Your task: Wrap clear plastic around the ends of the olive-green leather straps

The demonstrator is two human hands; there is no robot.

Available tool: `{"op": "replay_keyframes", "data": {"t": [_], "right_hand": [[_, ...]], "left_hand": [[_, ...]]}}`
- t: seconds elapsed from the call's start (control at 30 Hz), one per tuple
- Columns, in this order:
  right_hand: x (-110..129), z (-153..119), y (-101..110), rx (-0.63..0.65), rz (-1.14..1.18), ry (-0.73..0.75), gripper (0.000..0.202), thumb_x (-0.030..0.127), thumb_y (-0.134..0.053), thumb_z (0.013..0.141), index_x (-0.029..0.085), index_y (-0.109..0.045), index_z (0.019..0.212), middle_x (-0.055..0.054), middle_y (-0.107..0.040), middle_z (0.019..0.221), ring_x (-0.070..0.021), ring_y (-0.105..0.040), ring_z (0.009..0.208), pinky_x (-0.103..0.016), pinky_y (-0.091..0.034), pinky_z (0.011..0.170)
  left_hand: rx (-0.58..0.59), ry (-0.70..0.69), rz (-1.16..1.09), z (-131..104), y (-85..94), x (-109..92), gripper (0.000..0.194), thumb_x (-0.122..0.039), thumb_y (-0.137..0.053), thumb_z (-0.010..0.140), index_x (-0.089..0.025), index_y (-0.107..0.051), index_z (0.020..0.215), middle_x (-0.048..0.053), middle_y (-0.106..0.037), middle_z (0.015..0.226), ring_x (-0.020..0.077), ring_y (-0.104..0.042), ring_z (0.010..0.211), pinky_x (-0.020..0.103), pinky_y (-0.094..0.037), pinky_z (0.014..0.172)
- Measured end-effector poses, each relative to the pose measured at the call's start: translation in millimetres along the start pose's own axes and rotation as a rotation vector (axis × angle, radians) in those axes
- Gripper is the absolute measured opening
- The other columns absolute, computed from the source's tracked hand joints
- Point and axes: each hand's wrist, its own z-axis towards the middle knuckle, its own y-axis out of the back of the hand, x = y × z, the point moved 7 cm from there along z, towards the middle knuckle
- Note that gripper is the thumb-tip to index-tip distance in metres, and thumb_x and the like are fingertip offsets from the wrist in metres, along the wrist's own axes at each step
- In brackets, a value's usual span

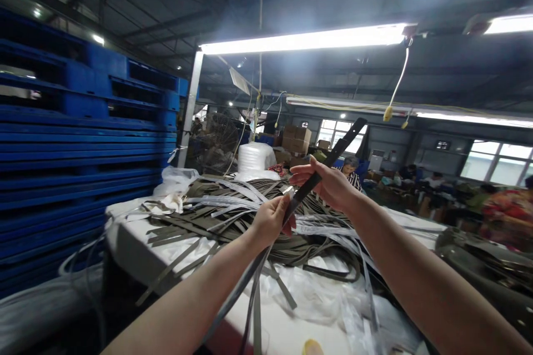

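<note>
A long dark strap (pixel 345 141) with small holes near its upper end slants up across the middle of the view. My left hand (pixel 270 219) pinches it lower down, thumb in front. Higher up, my right hand (pixel 333 183) has the strap between thumb and fingers, its fingers reaching out behind it. The lower part of the strap hangs past my left forearm. Beneath both hands, a heap of grey-green straps (pixel 250 216), some in clear plastic sleeves (pixel 233 188), covers much of the white table (pixel 133 233).
Stacked blue pallets (pixel 87 138) rise on the left. A roll of white foam wrap (pixel 252 161) stands behind the heap. Overhead hang a lit tube lamp (pixel 308 39) and a yellow cord switch (pixel 388 113). A person (pixel 352 172) is beyond the table; dark goods (pixel 487 266) lie right.
</note>
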Motion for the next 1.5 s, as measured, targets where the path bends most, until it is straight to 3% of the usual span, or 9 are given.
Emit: {"op": "replay_keyframes", "data": {"t": [0.23, 0.37, 0.5, 0.8, 1.0, 1.1, 1.2, 1.3, 1.5], "right_hand": [[-33.2, 0.0, -41.9, 0.226, -0.171, -0.136, 0.068, 0.069, -0.055, 0.083, 0.009, -0.072, 0.108, -0.009, -0.068, 0.060, -0.0205, -0.058, 0.045, -0.033, -0.043, 0.048], [-10.9, 15.7, -16.6, -0.064, -0.065, 0.007, 0.050, 0.060, -0.069, 0.077, 0.012, -0.075, 0.088, -0.012, -0.073, 0.080, -0.0233, -0.068, 0.074, -0.035, -0.052, 0.073], [14.1, 33.9, 1.8, -0.242, -0.029, 0.098, 0.054, 0.062, -0.052, 0.089, 0.012, -0.073, 0.079, -0.015, -0.073, 0.076, -0.0259, -0.069, 0.079, -0.041, -0.052, 0.084], [-5.5, 48.8, -37.0, 0.103, -0.118, -0.122, 0.048, 0.053, -0.053, 0.091, 0.009, -0.072, 0.092, -0.018, -0.074, 0.093, -0.0262, -0.070, 0.090, -0.040, -0.049, 0.091], [34.3, 56.9, -14.1, -0.228, -0.065, 0.148, 0.047, 0.055, -0.049, 0.093, 0.013, -0.060, 0.113, -0.010, -0.074, 0.079, -0.0214, -0.071, 0.069, -0.034, -0.055, 0.069], [52.3, 54.8, -15.1, -0.250, -0.193, 0.291, 0.050, 0.058, -0.055, 0.089, 0.017, -0.057, 0.118, -0.004, -0.073, 0.072, -0.0186, -0.069, 0.060, -0.029, -0.054, 0.059], [63.7, 52.7, -14.6, -0.247, -0.341, 0.349, 0.047, 0.058, -0.067, 0.080, 0.014, -0.064, 0.097, -0.004, -0.071, 0.065, -0.0175, -0.067, 0.054, -0.026, -0.052, 0.052], [73.9, 52.7, -4.8, -0.262, -0.344, 0.319, 0.045, 0.058, -0.061, 0.085, 0.013, -0.062, 0.083, -0.006, -0.070, 0.062, -0.0179, -0.068, 0.053, -0.027, -0.055, 0.054], [93.1, 49.3, 9.4, -0.368, -0.402, 0.248, 0.040, 0.049, -0.045, 0.098, 0.013, -0.060, 0.089, -0.005, -0.068, 0.057, -0.0180, -0.067, 0.049, -0.027, -0.055, 0.050]], "left_hand": [[-0.044, -0.105, 0.080, 10.8, 2.7, -15.4, 0.070, -0.081, -0.043, 0.080, -0.014, -0.054, 0.066, 0.000, -0.054, 0.043, 0.0073, -0.044, 0.029, 0.016, -0.029, 0.029], [-0.061, -0.035, 0.083, 5.1, 8.5, 0.7, 0.069, -0.081, -0.046, 0.077, -0.014, -0.059, 0.079, -0.005, -0.050, 0.042, 0.0061, -0.037, 0.026, 0.016, -0.025, 0.026], [-0.053, 0.010, 0.064, 1.1, 14.9, 9.7, 0.072, -0.083, -0.045, 0.076, -0.013, -0.062, 0.084, -0.003, -0.055, 0.045, 0.0075, -0.042, 0.027, 0.016, -0.027, 0.027], [-0.132, -0.099, 0.008, 15.4, 35.2, -25.1, 0.071, -0.081, -0.050, 0.075, -0.012, -0.062, 0.086, -0.002, -0.058, 0.047, 0.0075, -0.044, 0.027, 0.016, -0.031, 0.026], [-0.104, -0.074, 0.037, 22.9, 37.6, -20.2, 0.075, -0.085, -0.049, 0.071, -0.012, -0.062, 0.085, -0.002, -0.057, 0.045, 0.0081, -0.045, 0.027, 0.015, -0.031, 0.026], [-0.108, -0.066, 0.062, 27.1, 34.7, -20.1, 0.076, -0.086, -0.048, 0.071, -0.012, -0.062, 0.085, -0.002, -0.057, 0.045, 0.0081, -0.045, 0.028, 0.015, -0.031, 0.026], [-0.091, -0.094, 0.045, 35.1, 27.1, -25.9, 0.077, -0.086, -0.049, 0.071, -0.011, -0.063, 0.085, -0.002, -0.056, 0.045, 0.0077, -0.045, 0.028, 0.015, -0.032, 0.027], [-0.037, -0.111, -0.030, 46.5, 13.7, -31.9, 0.077, -0.084, -0.052, 0.070, -0.010, -0.064, 0.089, -0.002, -0.057, 0.046, 0.0078, -0.045, 0.029, 0.016, -0.034, 0.028], [0.051, -0.163, -0.146, 64.3, -15.4, -46.6, 0.070, -0.077, -0.054, 0.076, -0.010, -0.065, 0.094, -0.002, -0.058, 0.047, 0.0079, -0.045, 0.029, 0.017, -0.033, 0.028]]}}
